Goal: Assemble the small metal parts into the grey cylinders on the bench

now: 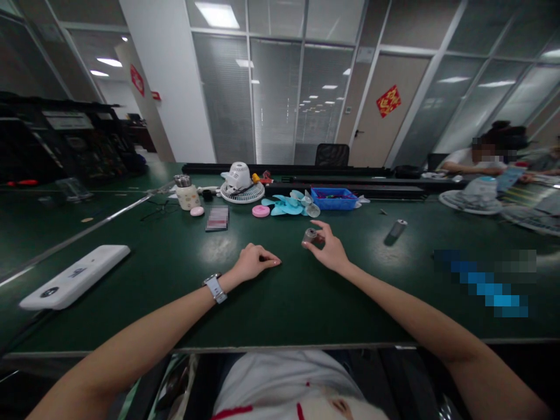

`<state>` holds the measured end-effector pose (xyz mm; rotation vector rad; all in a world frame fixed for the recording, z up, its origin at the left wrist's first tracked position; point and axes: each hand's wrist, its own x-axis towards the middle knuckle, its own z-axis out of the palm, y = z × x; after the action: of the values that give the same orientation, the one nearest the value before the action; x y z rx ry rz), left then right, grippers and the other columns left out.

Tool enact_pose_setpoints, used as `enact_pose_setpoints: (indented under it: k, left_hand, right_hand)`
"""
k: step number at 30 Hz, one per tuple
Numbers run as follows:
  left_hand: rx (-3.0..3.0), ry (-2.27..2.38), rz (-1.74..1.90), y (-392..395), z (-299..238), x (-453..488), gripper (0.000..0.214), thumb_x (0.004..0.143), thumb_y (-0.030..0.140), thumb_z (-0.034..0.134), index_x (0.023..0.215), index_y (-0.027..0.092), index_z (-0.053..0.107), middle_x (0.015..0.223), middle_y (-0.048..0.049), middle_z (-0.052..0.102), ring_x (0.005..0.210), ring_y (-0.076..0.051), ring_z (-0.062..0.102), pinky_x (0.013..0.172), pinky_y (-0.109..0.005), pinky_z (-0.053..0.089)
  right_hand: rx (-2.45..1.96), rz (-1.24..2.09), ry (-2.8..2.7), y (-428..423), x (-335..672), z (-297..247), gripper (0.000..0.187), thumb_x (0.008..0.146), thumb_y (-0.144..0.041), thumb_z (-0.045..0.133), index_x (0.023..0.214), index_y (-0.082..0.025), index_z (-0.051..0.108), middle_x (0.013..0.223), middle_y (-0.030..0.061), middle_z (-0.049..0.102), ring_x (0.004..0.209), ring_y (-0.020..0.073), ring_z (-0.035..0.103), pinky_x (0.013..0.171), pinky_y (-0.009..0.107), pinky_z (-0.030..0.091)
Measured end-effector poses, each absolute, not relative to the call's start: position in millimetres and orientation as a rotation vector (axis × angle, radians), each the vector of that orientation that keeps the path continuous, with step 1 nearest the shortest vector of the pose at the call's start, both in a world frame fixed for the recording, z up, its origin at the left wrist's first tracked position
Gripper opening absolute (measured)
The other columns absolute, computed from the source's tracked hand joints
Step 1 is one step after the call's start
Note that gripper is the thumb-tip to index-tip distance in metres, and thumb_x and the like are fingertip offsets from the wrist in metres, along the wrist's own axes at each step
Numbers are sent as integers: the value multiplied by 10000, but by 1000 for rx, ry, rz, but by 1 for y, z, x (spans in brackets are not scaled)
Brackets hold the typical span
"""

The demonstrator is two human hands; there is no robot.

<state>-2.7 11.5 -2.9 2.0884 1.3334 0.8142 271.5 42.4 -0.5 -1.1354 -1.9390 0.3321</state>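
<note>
My right hand (pixel 329 248) grips a small grey metal cylinder (pixel 310 235) with a dark round opening on top, between thumb and fingers. It is held over the green table (pixel 301 309). To its left, my left hand (pixel 254 261), with a watch (pixel 215 289) on the wrist, rests on the table with thumb and fingertips pinched together. Whatever is in that pinch, if anything, is too small to make out. A second grey metal cylinder (pixel 397 228) sits on the table to the right. Light-blue fan blades (pixel 292 204) lie beyond my hands.
Behind stand a white fan part (pixel 240 181), a blue bin (pixel 333 199) of small parts, a pink round piece (pixel 261 211) and a patterned bottle (pixel 187 195). A white device (pixel 76 277) lies at left. Another person (pixel 475 160) sits at far right, near more fan parts (pixel 475 195).
</note>
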Motion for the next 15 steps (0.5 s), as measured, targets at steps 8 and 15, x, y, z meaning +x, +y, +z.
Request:
enact_pose_setpoints:
  k: [8, 15]
  left_hand:
    - [2002, 1378, 891, 21, -7, -4, 408, 853, 522, 573, 1089, 240, 750, 877, -32, 746, 735, -183, 625, 647, -275, 444]
    - [1854, 1522, 1067, 38, -14, -12, 413, 905, 433, 454, 1126, 178, 692, 783, -29, 677, 727, -175, 636, 646, -270, 452]
  right_hand:
    - [-1861, -163, -1520, 121, 389, 3, 621, 871, -422, 584, 1414, -177, 408, 1070, 168, 714, 958, 352, 686, 835, 473, 509]
    - [-2040, -135, -1491, 133, 422, -8, 638, 867, -424, 589, 1406, -150, 388, 1130, 210, 674, 1009, 356, 660, 853, 472, 491]
